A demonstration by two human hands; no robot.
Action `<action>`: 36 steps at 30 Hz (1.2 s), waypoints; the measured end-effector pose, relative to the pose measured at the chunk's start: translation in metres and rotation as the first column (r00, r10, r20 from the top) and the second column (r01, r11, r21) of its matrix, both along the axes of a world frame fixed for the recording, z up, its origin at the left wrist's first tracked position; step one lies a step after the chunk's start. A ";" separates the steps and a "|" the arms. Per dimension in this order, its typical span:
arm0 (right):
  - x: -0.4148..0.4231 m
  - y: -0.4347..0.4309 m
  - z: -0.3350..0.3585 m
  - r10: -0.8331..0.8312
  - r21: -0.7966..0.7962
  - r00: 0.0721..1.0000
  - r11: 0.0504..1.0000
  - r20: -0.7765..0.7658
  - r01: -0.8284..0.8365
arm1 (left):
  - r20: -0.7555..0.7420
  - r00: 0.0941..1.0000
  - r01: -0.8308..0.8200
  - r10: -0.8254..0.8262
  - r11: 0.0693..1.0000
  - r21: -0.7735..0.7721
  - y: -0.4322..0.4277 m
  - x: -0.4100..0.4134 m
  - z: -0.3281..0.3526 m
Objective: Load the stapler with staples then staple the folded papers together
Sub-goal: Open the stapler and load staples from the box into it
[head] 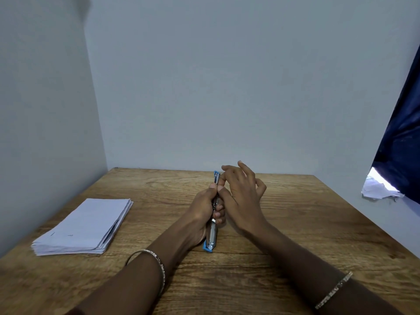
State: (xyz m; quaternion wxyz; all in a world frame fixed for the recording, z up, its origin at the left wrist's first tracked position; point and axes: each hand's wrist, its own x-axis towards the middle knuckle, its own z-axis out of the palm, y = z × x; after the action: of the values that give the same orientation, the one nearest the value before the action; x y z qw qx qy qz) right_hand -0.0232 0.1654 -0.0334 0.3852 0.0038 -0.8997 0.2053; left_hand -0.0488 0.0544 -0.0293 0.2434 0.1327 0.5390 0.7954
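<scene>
A blue and silver stapler (211,237) lies opened out flat and long on the wooden table (295,223), pointing away from me. My left hand (204,210) is wrapped around its middle. My right hand (241,192) hovers just right of it, thumb and forefinger touching the metal rail near the far end, the other fingers spread. I cannot tell whether those fingertips pinch any staples. A stack of folded white papers (86,226) rests on the table to the left, apart from both hands.
Grey walls close the table at the back and left. A dark blue curtain (400,144) hangs at the right, with crumpled white paper (377,189) beneath it. Bangles sit on both wrists.
</scene>
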 end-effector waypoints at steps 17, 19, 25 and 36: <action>0.005 -0.001 0.005 0.066 0.026 0.988 0.998 -0.140 -0.063 | -0.004 0.992 -0.130 0.130 0.991 -0.007 0.005 0.012 0.002; 0.005 -0.002 0.006 0.066 0.049 0.989 0.997 -0.131 -0.060 | 0.000 0.990 -0.140 0.140 0.990 0.000 0.005 0.013 0.001; 0.005 0.003 0.008 0.170 0.060 0.981 0.984 -0.090 -0.165 | -0.017 0.989 -0.146 0.147 0.988 0.040 0.005 0.015 0.000; 0.011 0.017 0.022 0.366 -0.118 0.929 0.926 0.045 -0.359 | 0.026 0.995 -0.101 0.099 0.992 0.073 0.008 0.014 -0.003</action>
State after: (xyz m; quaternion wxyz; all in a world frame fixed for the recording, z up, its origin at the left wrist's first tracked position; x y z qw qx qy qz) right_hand -0.0118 0.1828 -0.0113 0.3102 0.1426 -0.8833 0.3212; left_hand -0.0343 0.0628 -0.0321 0.2042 0.1055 0.5121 0.8276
